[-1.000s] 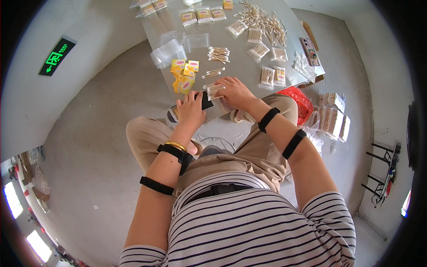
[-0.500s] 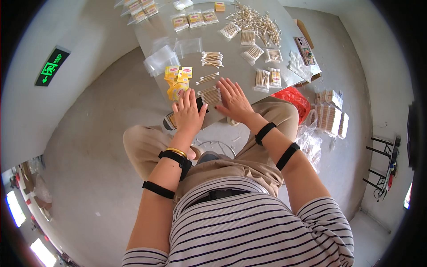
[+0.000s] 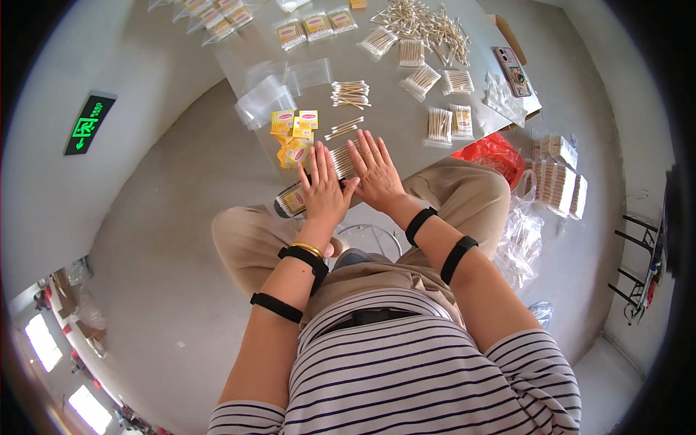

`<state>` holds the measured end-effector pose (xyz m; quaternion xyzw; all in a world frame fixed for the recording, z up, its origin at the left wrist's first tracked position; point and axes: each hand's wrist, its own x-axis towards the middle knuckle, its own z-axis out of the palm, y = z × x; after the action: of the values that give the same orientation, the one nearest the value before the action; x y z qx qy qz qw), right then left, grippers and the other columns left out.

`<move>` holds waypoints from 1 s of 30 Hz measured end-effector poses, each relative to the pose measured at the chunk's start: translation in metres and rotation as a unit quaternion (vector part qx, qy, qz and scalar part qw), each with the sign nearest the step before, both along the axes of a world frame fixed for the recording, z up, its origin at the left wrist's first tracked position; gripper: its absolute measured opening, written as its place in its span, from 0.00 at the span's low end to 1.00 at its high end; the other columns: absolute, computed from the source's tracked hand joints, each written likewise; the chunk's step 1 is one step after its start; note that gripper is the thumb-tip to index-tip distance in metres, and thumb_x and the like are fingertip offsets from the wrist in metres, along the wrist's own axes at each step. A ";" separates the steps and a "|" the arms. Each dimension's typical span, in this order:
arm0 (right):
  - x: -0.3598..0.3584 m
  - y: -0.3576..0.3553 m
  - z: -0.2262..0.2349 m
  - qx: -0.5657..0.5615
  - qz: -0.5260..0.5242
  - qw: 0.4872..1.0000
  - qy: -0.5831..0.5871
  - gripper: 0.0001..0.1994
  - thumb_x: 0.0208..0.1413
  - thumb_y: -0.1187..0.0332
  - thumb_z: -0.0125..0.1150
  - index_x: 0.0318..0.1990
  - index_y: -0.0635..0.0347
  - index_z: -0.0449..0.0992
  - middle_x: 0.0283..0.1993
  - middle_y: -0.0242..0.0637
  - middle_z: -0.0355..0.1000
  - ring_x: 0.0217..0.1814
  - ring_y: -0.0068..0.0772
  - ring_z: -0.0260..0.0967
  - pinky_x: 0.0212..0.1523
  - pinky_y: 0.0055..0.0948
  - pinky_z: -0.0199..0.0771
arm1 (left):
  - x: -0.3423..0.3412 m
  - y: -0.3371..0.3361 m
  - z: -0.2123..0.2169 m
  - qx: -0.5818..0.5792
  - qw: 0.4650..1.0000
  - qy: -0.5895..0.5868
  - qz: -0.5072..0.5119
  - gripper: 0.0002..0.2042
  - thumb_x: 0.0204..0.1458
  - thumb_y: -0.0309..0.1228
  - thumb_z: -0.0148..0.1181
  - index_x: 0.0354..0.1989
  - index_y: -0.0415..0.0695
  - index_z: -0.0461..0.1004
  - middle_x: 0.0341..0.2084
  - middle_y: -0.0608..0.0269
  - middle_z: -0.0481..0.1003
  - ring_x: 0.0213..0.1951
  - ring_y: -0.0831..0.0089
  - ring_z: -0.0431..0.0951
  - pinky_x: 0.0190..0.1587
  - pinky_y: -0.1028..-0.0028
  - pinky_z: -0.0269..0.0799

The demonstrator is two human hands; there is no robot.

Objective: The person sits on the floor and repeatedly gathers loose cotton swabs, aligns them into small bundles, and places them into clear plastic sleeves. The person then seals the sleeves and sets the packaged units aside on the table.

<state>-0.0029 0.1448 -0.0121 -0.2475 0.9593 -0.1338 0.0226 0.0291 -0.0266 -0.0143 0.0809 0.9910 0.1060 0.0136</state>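
Observation:
A row of cotton swabs [image 3: 343, 162] lies side by side at the near edge of the table, between my hands. My left hand [image 3: 324, 192] rests flat at its left end, fingers stretched out. Opposite it, my right hand [image 3: 378, 176] lies flat over the right end, its fingers extended and partly covering the swabs. Just left of my left hand is a dark holder [image 3: 280, 210] with a filled pack of swabs [image 3: 293, 200]. Beyond are yellow printed cards [image 3: 294, 151], a few loose swabs [image 3: 344, 128] and a small stack of swabs [image 3: 350, 93].
Clear plastic bags [image 3: 264, 101] lie at the table's left. Filled swab packs [image 3: 439, 125] and a loose swab heap [image 3: 424, 25] are on the right, near a phone [image 3: 513, 71]. A red bag [image 3: 496, 159] and bundled swabs [image 3: 554, 185] stand below the right edge.
My hands have drawn closer together over the swab row; my right hand now covers more of its right end. The whole view has shifted slightly.

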 end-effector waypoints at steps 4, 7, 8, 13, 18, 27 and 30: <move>0.002 -0.004 -0.004 -0.026 -0.005 1.000 0.003 0.46 0.65 0.41 0.54 0.81 0.60 0.47 0.85 0.56 0.39 0.89 0.56 0.32 0.85 0.55 0.31 | 0.001 -0.002 -0.001 0.008 1.000 0.002 -0.003 0.48 0.69 0.63 0.39 0.80 0.30 0.42 0.82 0.43 0.40 0.83 0.52 0.37 0.80 0.42 0.26; 0.002 -0.004 -0.004 -0.040 -0.011 0.999 -0.005 0.45 0.66 0.40 0.53 0.81 0.58 0.47 0.85 0.55 0.39 0.89 0.55 0.33 0.85 0.55 0.31 | -0.003 -0.002 0.006 0.019 1.000 0.022 -0.002 0.47 0.69 0.62 0.40 0.80 0.31 0.44 0.82 0.44 0.42 0.83 0.52 0.38 0.79 0.43 0.28; 0.001 -0.004 -0.005 -0.032 -0.013 0.999 0.001 0.45 0.66 0.40 0.52 0.81 0.58 0.48 0.86 0.55 0.39 0.89 0.54 0.32 0.85 0.55 0.30 | -0.005 0.000 0.009 0.026 0.999 0.032 0.004 0.46 0.69 0.62 0.40 0.80 0.32 0.45 0.82 0.45 0.43 0.83 0.53 0.38 0.79 0.43 0.29; 0.002 -0.006 -0.008 0.022 -0.017 0.999 0.034 0.44 0.67 0.39 0.50 0.81 0.56 0.50 0.86 0.53 0.39 0.89 0.52 0.32 0.85 0.54 0.30 | -0.011 0.007 0.012 0.025 0.999 0.015 -0.022 0.42 0.69 0.61 0.42 0.81 0.42 0.51 0.81 0.55 0.49 0.82 0.55 0.42 0.79 0.46 0.34; 0.002 -0.005 -0.005 -0.003 -0.016 1.000 0.018 0.44 0.66 0.39 0.51 0.82 0.54 0.50 0.86 0.52 0.39 0.89 0.51 0.32 0.85 0.54 0.30 | -0.004 0.004 0.008 0.007 0.999 0.014 -0.035 0.41 0.69 0.60 0.44 0.81 0.43 0.51 0.81 0.54 0.48 0.82 0.54 0.43 0.79 0.45 0.36; 0.002 -0.003 0.005 0.025 -0.022 0.999 -0.007 0.47 0.66 0.34 0.51 0.82 0.53 0.48 0.86 0.52 0.38 0.89 0.50 0.30 0.86 0.53 0.29 | 0.016 -0.058 0.031 0.167 0.966 0.079 0.180 0.38 0.71 0.56 0.44 0.78 0.38 0.54 0.78 0.44 0.54 0.78 0.46 0.51 0.77 0.46 0.44; 0.003 -0.007 0.005 0.031 -0.017 0.999 -0.002 0.47 0.66 0.33 0.50 0.82 0.54 0.48 0.86 0.54 0.37 0.89 0.50 0.30 0.86 0.52 0.29 | 0.040 -0.100 -0.002 0.237 0.917 0.052 0.317 0.40 0.70 0.59 0.44 0.75 0.34 0.57 0.74 0.39 0.58 0.75 0.45 0.58 0.74 0.52 0.52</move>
<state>-0.0003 0.1373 -0.0072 -0.2299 0.9671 -0.1044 0.0297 0.0694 -0.1262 -0.0164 -0.2314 0.9097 0.3323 -0.0919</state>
